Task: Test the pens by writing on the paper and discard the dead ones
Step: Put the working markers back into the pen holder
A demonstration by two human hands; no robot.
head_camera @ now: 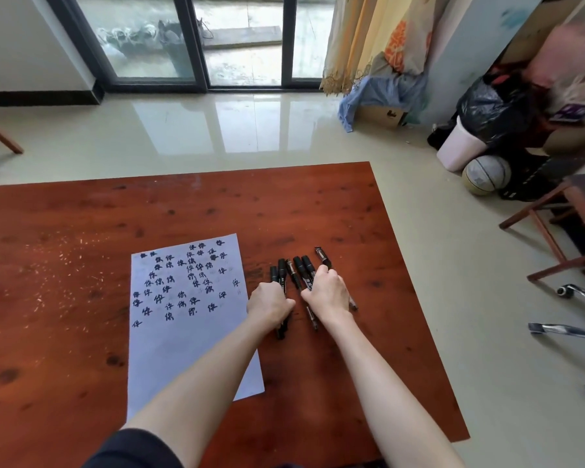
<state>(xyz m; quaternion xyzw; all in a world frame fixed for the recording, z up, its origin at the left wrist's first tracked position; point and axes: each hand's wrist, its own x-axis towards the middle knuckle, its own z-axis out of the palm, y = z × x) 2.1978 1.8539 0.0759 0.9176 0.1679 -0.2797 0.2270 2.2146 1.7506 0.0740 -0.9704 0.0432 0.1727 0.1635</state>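
Observation:
Several black pens (pixel 299 270) lie side by side on the reddish wooden table (pixel 81 231), to the right of a white sheet of paper (pixel 183 332) covered in handwritten characters on its upper half. My left hand (pixel 271 304) rests with curled fingers over the left pens of the row. My right hand (pixel 326 290) lies over the right pens, its fingers bent down onto them. One pen (pixel 322 255) sticks out beyond my right fingertips. The pens' lower ends are partly hidden under both hands.
A wooden stool (pixel 561 224) stands right of the table. A pale bin with a black bag (pixel 466 143) and a basketball (pixel 485 175) sit on the floor at the back right. Glass doors and a curtain (pixel 368 38) are behind. Metal chair legs (pixel 578 312) lie at the right.

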